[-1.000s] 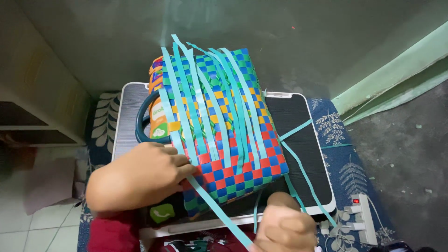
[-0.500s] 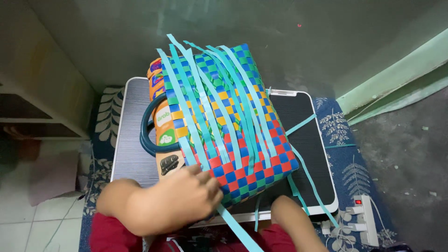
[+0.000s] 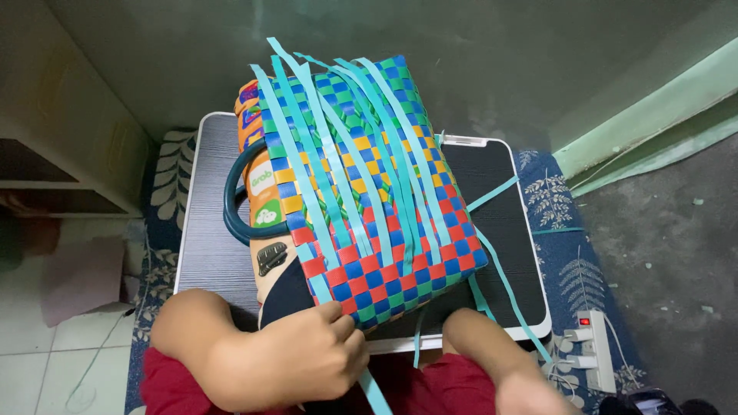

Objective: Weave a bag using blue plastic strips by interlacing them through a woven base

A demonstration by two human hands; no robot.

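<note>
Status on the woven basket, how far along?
Done: the basket face is fully woven in a checker and the dark handle is fitted. In hand: left hand presses the near corner; right hand is low, grip unclear. Left: loose turquoise strips lie untucked.

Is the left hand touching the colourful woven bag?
Touching. The head view shows the left hand with its fingertips pressed against the near corner of the woven bag, no gap between them.
</note>
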